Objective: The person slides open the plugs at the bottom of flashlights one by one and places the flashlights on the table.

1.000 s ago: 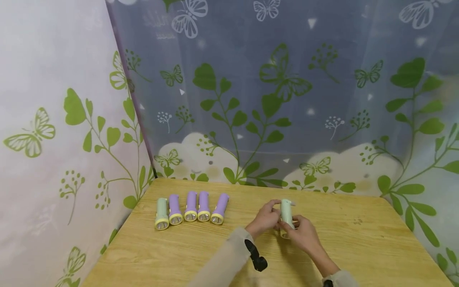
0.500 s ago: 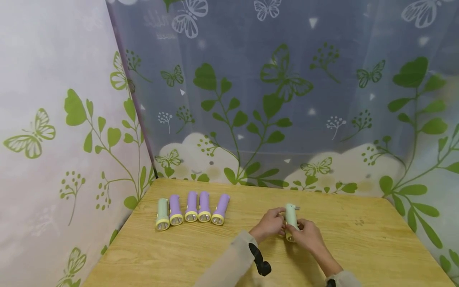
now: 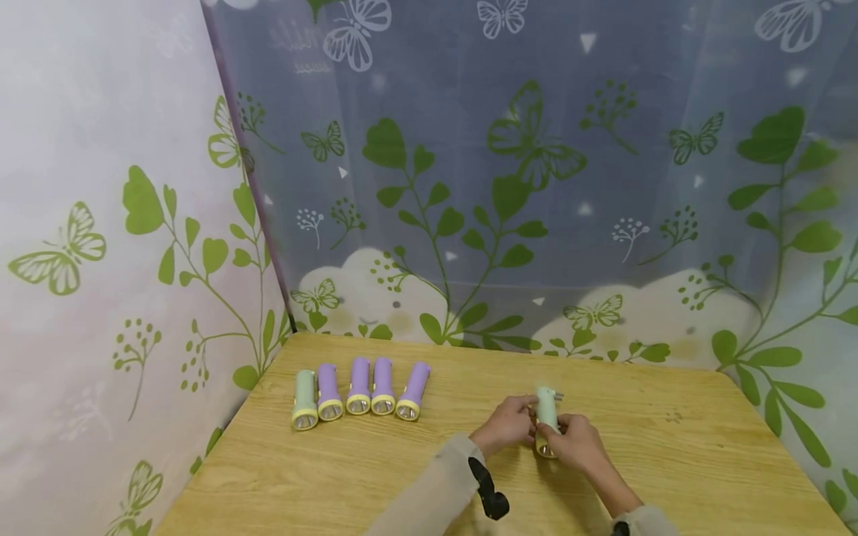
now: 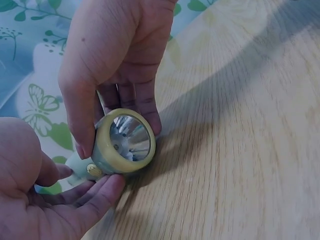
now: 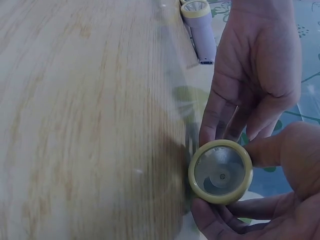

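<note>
A pale green flashlight (image 3: 546, 406) with a yellow lens ring (image 4: 107, 142) is between both hands at the right of the table's middle. Its lens (image 5: 220, 170) faces toward the wearer. Small metal prongs (image 3: 558, 397) stick out sideways from its far end. My left hand (image 3: 507, 424) holds the body from the left, thumb and fingers on its two sides, index finger up near the prongs. From the right, my right hand (image 3: 578, 444) grips it close behind the ring. A small yellow button (image 4: 94, 170) shows on the body in the left wrist view.
At the table's back left lies a row of flashlights: one green flashlight (image 3: 304, 394), then several purple flashlights (image 3: 360, 380), lenses toward the wearer. The wooden table (image 3: 322, 484) meets a patterned curtain (image 3: 469, 223) behind and at the sides.
Both hands and the flashlight have shifted slightly right and toward the wearer. The prongs at its far end now show more distinctly. The row at the left stays put.
</note>
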